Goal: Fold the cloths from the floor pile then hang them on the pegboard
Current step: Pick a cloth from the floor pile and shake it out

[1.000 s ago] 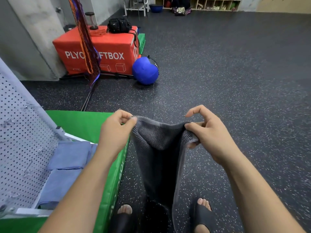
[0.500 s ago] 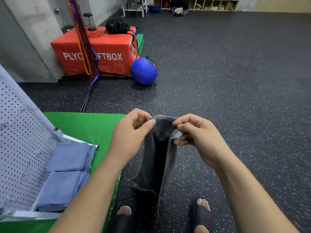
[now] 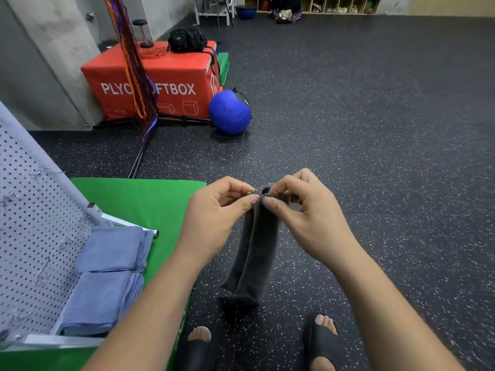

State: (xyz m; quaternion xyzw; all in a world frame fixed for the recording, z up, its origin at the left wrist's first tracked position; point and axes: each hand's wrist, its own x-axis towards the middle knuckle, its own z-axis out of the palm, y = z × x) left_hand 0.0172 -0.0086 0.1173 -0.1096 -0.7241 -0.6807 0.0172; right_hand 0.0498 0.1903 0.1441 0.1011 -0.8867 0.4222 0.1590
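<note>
**Grey cloth held doubled beside the green mat**

The speckled black floor [image 3: 375,129] extends past the far and right edges of the green mat [image 3: 150,204], the landmark for this view. A white pegboard [image 3: 32,236] leans over the mat's left side, its lower frame resting on the mat. A red box [image 3: 171,73] printed with white letters stands on the floor well beyond the mat's far edge, with a blue ball [image 3: 227,113] touching the box's right front corner. Two folded blue cloths [image 3: 112,249] lie one behind the other at the foot of the pegboard, over the mat's left part.

The grey cloth [image 3: 257,253] hangs just past the mat's right edge as a narrow doubled strip; whether its lower end meets the floor cannot be told. The left hand [image 3: 214,218] and the right hand [image 3: 308,218] meet at the cloth's top edge. Each pinches that edge between thumb and forefinger, the two thumb tips almost touching. Two feet in black sandals [image 3: 321,344] stand on the floor at the mat's near right corner.
</note>
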